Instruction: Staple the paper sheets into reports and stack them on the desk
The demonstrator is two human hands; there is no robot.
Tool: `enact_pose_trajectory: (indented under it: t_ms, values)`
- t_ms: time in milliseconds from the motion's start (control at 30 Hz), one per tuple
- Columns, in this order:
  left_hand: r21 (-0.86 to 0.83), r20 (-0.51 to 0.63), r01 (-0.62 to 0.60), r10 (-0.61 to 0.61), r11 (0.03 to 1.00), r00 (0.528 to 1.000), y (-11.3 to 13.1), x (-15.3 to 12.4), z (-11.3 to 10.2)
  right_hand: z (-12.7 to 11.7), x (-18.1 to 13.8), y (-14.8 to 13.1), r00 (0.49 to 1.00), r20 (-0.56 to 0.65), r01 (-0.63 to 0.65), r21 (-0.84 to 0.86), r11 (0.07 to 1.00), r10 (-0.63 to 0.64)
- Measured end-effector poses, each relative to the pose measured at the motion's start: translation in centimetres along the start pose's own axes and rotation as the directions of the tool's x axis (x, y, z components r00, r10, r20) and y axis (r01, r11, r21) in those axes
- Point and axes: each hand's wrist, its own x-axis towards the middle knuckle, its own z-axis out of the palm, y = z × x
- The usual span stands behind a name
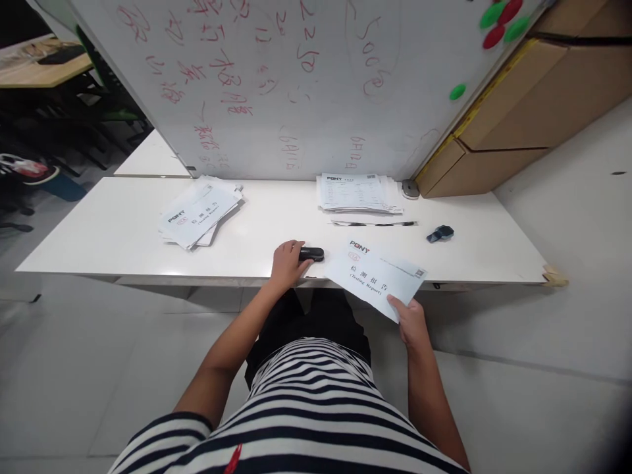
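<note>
My left hand [287,263] is wrapped round the rear of a black stapler [313,253] at the table's front edge; the stapler's rounded nose points right. Between the thumb and fingers of my right hand [413,322] is a white paper report [370,273] headed "PONY" and "Testing Report". I hold it by its near right corner. Its near side hangs over the table edge, and its left corner lies close to the stapler's nose. Whether it is one sheet or several I cannot tell.
On the white table [276,210] are a left paper pile [197,214], a back paper stack [353,192], a pen [374,224] and a dark watch-like object [440,233]. A whiteboard [316,125] stands behind, with cardboard boxes [513,99] at right.
</note>
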Motion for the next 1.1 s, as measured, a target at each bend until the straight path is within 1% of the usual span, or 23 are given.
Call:
enact_pose_trajectory:
  t_ms: [100, 233, 400, 500, 667, 833, 967, 1100]
  values:
    - [0.000, 0.035, -0.027, 0.027, 1.000, 0.999, -0.7, 0.3, 0.9, 0.3, -0.9, -0.5, 0.990, 0.094, -0.106, 0.019, 0.994, 0.104]
    - [-0.016, 0.024, -0.050, 0.050, 0.999, 0.998, -1.0, 0.1, 0.8, 0.9, -1.7, -1.1, 0.973, 0.164, -0.164, 0.010, 0.986, 0.161]
    - [-0.081, 0.059, -0.072, 0.077, 0.994, 0.995, -1.0, 0.1, 0.3, 1.3, -1.7, -1.0, 0.972, 0.177, -0.160, 0.015, 0.987, 0.155]
    - [-0.105, 0.054, -0.067, 0.073, 0.992, 0.996, -1.0, 0.2, 0.2, 1.3, -1.6, -0.9, 0.972, 0.180, -0.152, 0.010, 0.988, 0.148]
    - [-0.108, 0.059, -0.051, 0.058, 0.993, 0.997, -0.8, 0.1, 0.0, 1.3, -1.8, -0.8, 0.971, 0.174, -0.171, 0.024, 0.985, 0.165]
    - [-0.108, 0.081, -0.029, 0.038, 0.994, 0.996, -0.6, 0.1, -0.2, 1.5, -1.8, -0.5, 0.968, 0.183, -0.173, -0.021, 0.985, 0.174]
    - [-0.139, 0.087, -0.007, 0.019, 0.990, 0.996, -0.5, 0.2, -0.2, 2.5, -1.6, -0.2, 0.951, 0.267, -0.159, -0.023, 0.987, 0.159]
    - [-0.195, 0.084, -0.002, 0.019, 0.981, 0.996, -0.5, 0.1, -0.6, 4.0, -1.4, -0.6, 0.912, 0.372, -0.170, -0.041, 0.985, 0.173]
